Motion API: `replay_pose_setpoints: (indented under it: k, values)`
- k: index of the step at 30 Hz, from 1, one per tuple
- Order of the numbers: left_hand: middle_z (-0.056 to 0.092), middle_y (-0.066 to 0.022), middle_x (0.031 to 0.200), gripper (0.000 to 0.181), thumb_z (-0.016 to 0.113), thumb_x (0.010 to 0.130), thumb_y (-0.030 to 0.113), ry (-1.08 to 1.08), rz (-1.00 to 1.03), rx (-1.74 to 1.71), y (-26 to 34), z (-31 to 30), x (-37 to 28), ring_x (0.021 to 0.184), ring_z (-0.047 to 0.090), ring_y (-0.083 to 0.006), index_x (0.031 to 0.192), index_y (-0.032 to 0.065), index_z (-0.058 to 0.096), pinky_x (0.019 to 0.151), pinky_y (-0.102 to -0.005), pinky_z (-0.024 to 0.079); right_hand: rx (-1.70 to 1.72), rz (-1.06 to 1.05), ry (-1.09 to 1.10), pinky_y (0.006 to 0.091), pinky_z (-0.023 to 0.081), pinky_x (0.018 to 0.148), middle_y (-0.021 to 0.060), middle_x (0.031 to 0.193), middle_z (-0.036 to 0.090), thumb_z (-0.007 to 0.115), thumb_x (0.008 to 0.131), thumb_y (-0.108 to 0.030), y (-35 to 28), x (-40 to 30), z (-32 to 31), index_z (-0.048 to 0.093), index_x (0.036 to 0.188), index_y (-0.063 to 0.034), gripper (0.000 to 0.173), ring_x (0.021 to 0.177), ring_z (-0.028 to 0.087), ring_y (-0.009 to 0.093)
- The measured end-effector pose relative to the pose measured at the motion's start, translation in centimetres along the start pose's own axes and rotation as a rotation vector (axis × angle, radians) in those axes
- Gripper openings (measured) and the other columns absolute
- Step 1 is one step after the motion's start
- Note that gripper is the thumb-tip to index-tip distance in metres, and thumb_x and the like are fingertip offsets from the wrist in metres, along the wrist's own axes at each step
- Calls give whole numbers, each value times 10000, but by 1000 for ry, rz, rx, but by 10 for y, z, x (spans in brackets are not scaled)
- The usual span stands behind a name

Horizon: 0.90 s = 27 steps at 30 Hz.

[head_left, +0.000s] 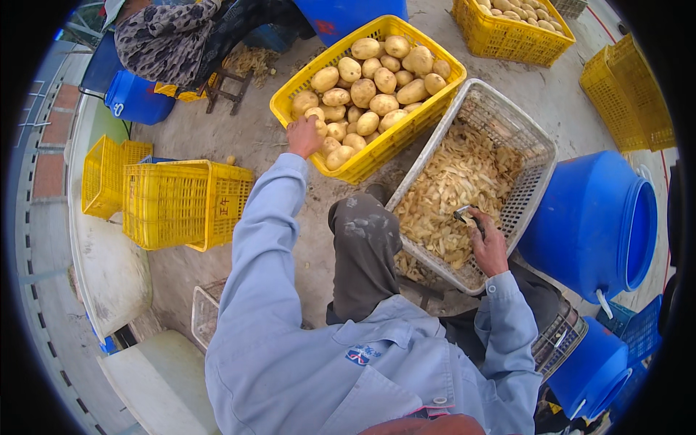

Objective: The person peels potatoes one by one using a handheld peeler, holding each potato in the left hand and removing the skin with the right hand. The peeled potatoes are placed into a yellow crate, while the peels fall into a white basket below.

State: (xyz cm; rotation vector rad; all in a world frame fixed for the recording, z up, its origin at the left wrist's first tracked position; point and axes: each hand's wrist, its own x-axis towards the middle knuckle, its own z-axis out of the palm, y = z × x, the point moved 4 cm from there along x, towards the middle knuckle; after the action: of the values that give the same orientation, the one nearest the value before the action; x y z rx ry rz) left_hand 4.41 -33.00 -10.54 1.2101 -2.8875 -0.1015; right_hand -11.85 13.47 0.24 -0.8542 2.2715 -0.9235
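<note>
My left hand (304, 136) reaches over the near left rim of a yellow plastic crate (375, 163) filled with unpeeled potatoes (363, 92). Its fingers touch a potato (314, 113) at that corner; whether they close around it is hidden by the hand. In my right hand (491, 247) is a peeler (465, 213) with a dark handle and a metal head. That hand is above a grey-white plastic crate (541, 179), which holds a thick heap of potato peelings (451, 185). The peeler's head is over the heap, with a strip of peel beside it.
Blue plastic barrels (582, 217) lie at the right. Several yellow crates (168, 201) stand on the left, and another crate of potatoes (516, 32) is at the far right. A person in a patterned sleeve (163, 43) sits at upper left, near a low stool (231, 89).
</note>
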Motion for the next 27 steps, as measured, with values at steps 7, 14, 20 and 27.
replay_pose_setpoints:
  k: [7,14,20,27]
  values:
    - [550,-88,1220,515,714,761,214,-18,-164,-1159,15,-39,-12,1075,559,-277,1216,73,518,934,-412,428,40,-15,11,383,431,635,176,778,614,508,881,-87,-1,-3,0,524,1226,-88,345,653,585,309]
    - [447,-157,1321,648,649,841,249,-301,-65,-2233,104,-106,-49,1242,434,-285,1346,20,314,1082,-503,301,115,-57,87,353,450,716,175,881,623,509,886,-100,-9,-7,-4,538,1226,-76,342,762,595,277]
    - [467,-132,1291,609,654,854,305,-372,-59,-2346,186,-153,-82,1208,469,-282,1323,62,351,1048,-454,370,301,-216,181,311,449,811,140,1075,609,539,871,-59,-25,-20,-5,529,1242,-42,372,892,580,207]
    - [500,-161,1271,638,650,852,375,-569,-52,-2364,264,-163,-114,1129,532,-333,1325,57,363,975,-468,450,706,-205,275,273,410,909,75,1168,571,522,896,-67,-40,-53,-9,525,1246,-35,351,1039,536,150]
